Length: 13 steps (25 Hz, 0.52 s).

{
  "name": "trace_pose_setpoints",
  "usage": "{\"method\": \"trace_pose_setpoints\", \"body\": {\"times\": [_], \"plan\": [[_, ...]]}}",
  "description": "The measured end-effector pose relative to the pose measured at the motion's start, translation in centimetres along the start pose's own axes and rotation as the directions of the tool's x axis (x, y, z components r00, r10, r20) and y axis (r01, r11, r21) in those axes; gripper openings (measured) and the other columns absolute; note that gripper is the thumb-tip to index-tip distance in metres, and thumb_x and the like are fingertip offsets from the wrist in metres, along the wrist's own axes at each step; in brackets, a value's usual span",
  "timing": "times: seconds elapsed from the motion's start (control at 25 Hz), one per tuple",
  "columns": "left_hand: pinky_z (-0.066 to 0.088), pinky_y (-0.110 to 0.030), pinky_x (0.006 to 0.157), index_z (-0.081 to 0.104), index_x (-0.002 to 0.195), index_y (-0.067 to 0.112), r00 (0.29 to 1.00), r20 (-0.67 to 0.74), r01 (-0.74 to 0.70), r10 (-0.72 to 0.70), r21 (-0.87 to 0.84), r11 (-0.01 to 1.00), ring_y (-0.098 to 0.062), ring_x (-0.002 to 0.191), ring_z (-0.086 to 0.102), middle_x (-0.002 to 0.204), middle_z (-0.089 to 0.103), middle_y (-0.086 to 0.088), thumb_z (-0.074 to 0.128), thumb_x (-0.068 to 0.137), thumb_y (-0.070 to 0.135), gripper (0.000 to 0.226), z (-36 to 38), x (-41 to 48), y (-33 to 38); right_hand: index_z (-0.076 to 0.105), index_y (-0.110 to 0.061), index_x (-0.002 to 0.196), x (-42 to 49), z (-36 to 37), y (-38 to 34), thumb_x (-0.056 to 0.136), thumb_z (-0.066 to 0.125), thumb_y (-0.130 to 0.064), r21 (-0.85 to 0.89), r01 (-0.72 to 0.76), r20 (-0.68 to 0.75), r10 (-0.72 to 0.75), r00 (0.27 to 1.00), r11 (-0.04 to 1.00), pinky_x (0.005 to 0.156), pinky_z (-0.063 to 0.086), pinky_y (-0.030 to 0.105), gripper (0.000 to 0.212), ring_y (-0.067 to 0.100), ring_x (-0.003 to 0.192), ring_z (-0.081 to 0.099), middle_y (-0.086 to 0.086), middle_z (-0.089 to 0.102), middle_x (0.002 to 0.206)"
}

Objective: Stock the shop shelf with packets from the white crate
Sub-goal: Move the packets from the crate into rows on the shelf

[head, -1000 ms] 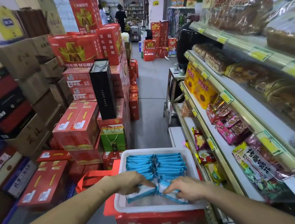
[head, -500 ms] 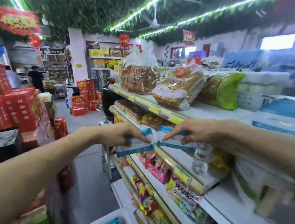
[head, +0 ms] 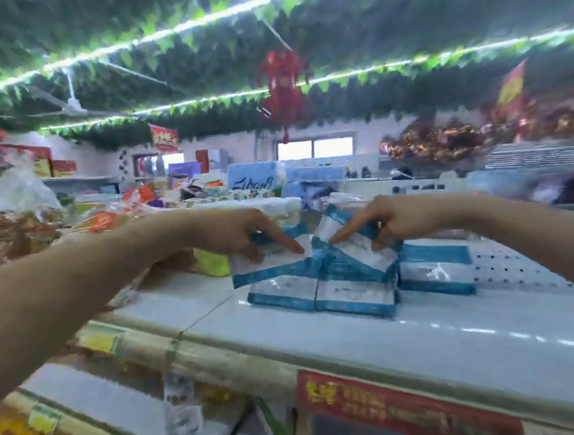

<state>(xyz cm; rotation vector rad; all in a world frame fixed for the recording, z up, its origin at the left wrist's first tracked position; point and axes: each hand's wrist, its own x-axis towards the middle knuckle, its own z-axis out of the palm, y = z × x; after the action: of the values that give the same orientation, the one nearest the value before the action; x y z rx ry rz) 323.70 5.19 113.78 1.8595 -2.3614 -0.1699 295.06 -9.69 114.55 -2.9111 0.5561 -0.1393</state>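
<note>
The view is blurred. My left hand (head: 245,232) grips a blue-and-white packet (head: 275,264) by its top edge. Beside it, my right hand (head: 385,220) grips a second blue-and-white packet (head: 357,256). Both packets are held just above several matching packets (head: 319,292) that stand on the white top shelf (head: 373,334). One more matching packet (head: 435,269) stands to the right of that group. The white crate is out of view.
Bagged bread (head: 8,222) and a yellow-green pack (head: 211,261) lie on the shelf to the left. Pale blue tissue packs (head: 258,181) stand behind. A red price sign (head: 396,404) hangs on the shelf front. Lower shelves (head: 105,413) hold snacks.
Both hands have lifted a packet each out of the crate and carried them up and right to the top shelf. The camera has swung up from the crate to the shelf top.
</note>
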Motion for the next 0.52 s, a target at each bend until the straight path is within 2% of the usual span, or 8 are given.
{"method": "trace_pose_setpoints", "body": {"times": [0.04, 0.12, 0.2, 0.24, 0.28, 0.36, 0.44, 0.52], "plan": [[0.044, -0.014, 0.101, 0.062, 0.134, 0.053, 0.999, 0.008, -0.044, 0.044, 0.012, 0.999, -0.006, 0.122, 0.058, 0.142, 0.058, 0.023, 0.067, 0.091, -0.003, 0.071, -0.2, 2.3, 1.1, 0.064, -0.055, 0.129, -1.8, -0.8, 2.0, 0.088, 0.064, 0.009, -0.023, -0.080, 0.024, 0.080, 0.997, 0.997, 0.073, 0.049, 0.014, 0.076, -0.004, 0.084, 0.062, -0.017, 0.066, 0.112], [0.047, -0.027, 0.107, 0.061, 0.132, 0.058, 0.994, 0.020, -0.104, 0.103, 0.033, 0.994, -0.010, 0.123, 0.059, 0.144, 0.057, 0.022, 0.068, 0.091, -0.001, 0.072, -0.3, 6.3, 3.0, 0.062, -0.057, 0.131, -4.7, -1.8, 5.5, 0.089, 0.066, 0.005, -0.121, -0.213, 0.053, 0.221, 0.974, 0.969, 0.071, 0.046, 0.016, 0.075, 0.002, 0.082, 0.059, -0.016, 0.061, 0.107], [0.050, -0.039, 0.106, 0.060, 0.129, 0.062, 0.993, 0.034, -0.112, 0.111, 0.023, 0.993, -0.014, 0.120, 0.061, 0.144, 0.056, 0.020, 0.067, 0.092, 0.001, 0.072, -0.2, 9.0, 4.0, 0.057, -0.063, 0.132, -6.3, -1.7, 8.1, 0.091, 0.065, 0.002, -0.175, -0.292, 0.107, 0.313, 0.944, 0.940, 0.074, 0.045, 0.019, 0.077, 0.009, 0.089, 0.057, -0.013, 0.059, 0.113], [0.052, -0.040, 0.104, 0.060, 0.128, 0.063, 0.993, 0.043, -0.113, 0.113, 0.009, 0.994, -0.015, 0.118, 0.061, 0.143, 0.056, 0.018, 0.066, 0.093, 0.001, 0.071, -0.1, 10.2, 4.4, 0.056, -0.063, 0.133, -6.7, -1.3, 9.3, 0.092, 0.064, 0.002, -0.173, -0.326, 0.145, 0.352, 0.925, 0.929, 0.074, 0.045, 0.019, 0.078, 0.011, 0.092, 0.057, -0.012, 0.058, 0.117], [0.053, -0.038, 0.100, 0.061, 0.128, 0.063, 0.992, 0.050, -0.113, 0.113, -0.003, 0.994, -0.013, 0.115, 0.062, 0.141, 0.055, 0.019, 0.065, 0.094, 0.001, 0.070, 0.0, 11.2, 4.7, 0.055, -0.063, 0.135, -6.8, -0.7, 10.4, 0.093, 0.063, 0.003, -0.177, -0.346, 0.182, 0.376, 0.908, 0.921, 0.075, 0.046, 0.019, 0.078, 0.013, 0.096, 0.058, -0.011, 0.057, 0.122], [0.052, -0.023, 0.090, 0.062, 0.127, 0.062, 0.992, 0.051, -0.115, 0.116, -0.018, 0.993, -0.001, 0.105, 0.061, 0.132, 0.056, 0.026, 0.063, 0.096, 0.001, 0.069, 0.2, 12.4, 5.1, 0.053, -0.065, 0.135, -6.3, 0.8, 12.4, 0.094, 0.062, 0.002, -0.199, -0.349, 0.228, 0.390, 0.892, 0.916, 0.085, 0.051, 0.025, 0.079, 0.020, 0.109, 0.058, -0.008, 0.052, 0.134], [0.046, -0.011, 0.081, 0.062, 0.129, 0.060, 0.993, 0.042, -0.112, 0.113, -0.018, 0.994, 0.009, 0.097, 0.060, 0.123, 0.055, 0.038, 0.063, 0.096, 0.001, 0.068, 0.4, 13.1, 5.1, 0.053, -0.069, 0.131, -5.1, 1.9, 13.8, 0.094, 0.058, 0.003, -0.212, -0.307, 0.225, 0.352, 0.908, 0.928, 0.097, 0.053, 0.036, 0.081, 0.024, 0.118, 0.055, -0.008, 0.049, 0.137], [0.047, -0.010, 0.080, 0.061, 0.129, 0.060, 0.994, 0.039, -0.106, 0.106, -0.010, 0.994, 0.010, 0.097, 0.060, 0.121, 0.055, 0.041, 0.064, 0.096, 0.002, 0.068, 0.6, 13.3, 4.9, 0.053, -0.069, 0.131, -3.9, 2.5, 14.6, 0.095, 0.054, 0.003, -0.223, -0.234, 0.206, 0.280, 0.938, 0.946, 0.104, 0.050, 0.039, 0.081, 0.023, 0.120, 0.051, -0.010, 0.048, 0.135]]}}
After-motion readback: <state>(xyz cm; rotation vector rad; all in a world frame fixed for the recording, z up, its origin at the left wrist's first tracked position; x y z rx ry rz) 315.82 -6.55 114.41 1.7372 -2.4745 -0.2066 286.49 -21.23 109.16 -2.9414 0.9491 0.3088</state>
